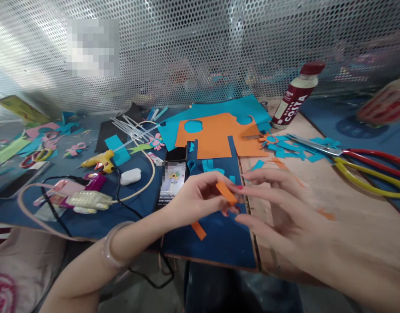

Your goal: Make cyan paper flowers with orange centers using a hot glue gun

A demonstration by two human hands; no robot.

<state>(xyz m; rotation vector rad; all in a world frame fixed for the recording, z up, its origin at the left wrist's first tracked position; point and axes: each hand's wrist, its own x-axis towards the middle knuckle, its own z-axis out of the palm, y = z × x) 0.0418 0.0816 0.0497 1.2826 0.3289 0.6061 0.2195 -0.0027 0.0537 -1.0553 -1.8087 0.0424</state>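
Observation:
My left hand [206, 195] pinches a short orange paper strip [226, 194] between thumb and fingers, just above the blue tabletop. Close by on the right is my right hand [285, 213], its fingers apart and holding nothing; whether a fingertip touches the strip I cannot tell. Below my left hand an orange strip end [199, 231] shows; its upper part is hidden. Blue paper loops and strips [213, 166] lie just beyond my hands. A phone [172, 180] with a flower picture on its screen rests left of my left hand.
Cut orange paper [215, 141] lies over blue sheets behind my hands. Large scissors [341, 152] rest on blue scraps at the right, near an upright Costa bottle [293, 98]. To the left are a yellow glue gun [97, 162], a power strip [91, 200] and loose cables.

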